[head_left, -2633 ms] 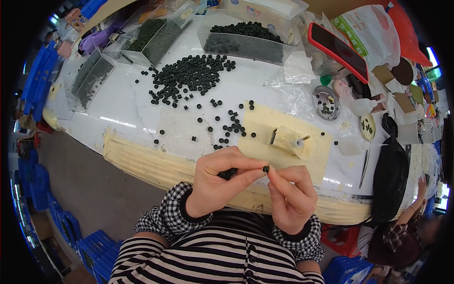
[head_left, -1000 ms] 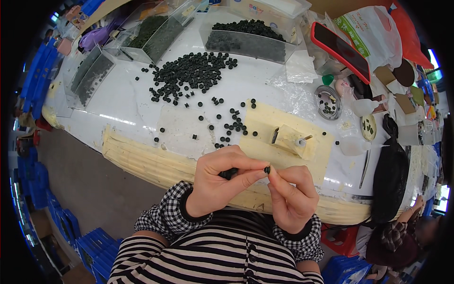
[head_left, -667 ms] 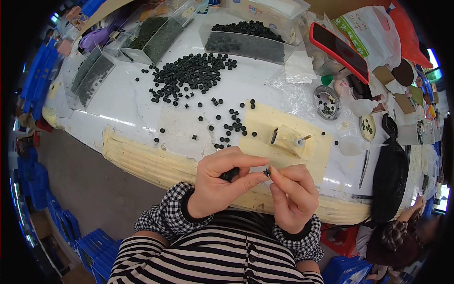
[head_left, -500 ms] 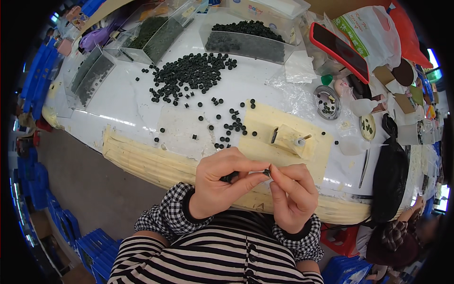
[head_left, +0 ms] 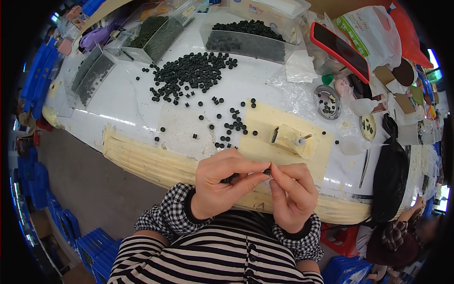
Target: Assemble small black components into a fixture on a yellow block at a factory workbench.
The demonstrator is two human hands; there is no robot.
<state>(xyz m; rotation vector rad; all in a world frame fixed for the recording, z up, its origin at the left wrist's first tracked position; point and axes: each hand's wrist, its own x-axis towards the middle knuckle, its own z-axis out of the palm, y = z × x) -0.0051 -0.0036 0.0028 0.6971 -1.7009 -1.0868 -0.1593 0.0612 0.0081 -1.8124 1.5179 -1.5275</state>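
In front of my body, just over the table's padded near edge, both hands meet at the fingertips. My left hand (head_left: 215,180) is closed, pinching a small black round part (head_left: 267,171) between thumb and forefinger. More black parts (head_left: 230,178) show under its curled fingers. My right hand (head_left: 295,189) is also closed, its forefinger tip against the pinched part; whatever lies between its fingers is too small to make out. Beyond the hands, several loose black grooved parts (head_left: 235,125) lie scattered, with a dense heap (head_left: 189,73) of them farther back.
Right of centre, a tape-wrapped block (head_left: 293,140) with a short peg stands on a yellow sheet (head_left: 265,116). Clear bins (head_left: 246,47) line the back. A red-cased phone (head_left: 339,52), a round dish (head_left: 327,102) and a black bag (head_left: 390,170) occupy the right side.
The small part between my fingertips has turned slightly and shows a rounder side. Both hands have stayed almost in place.
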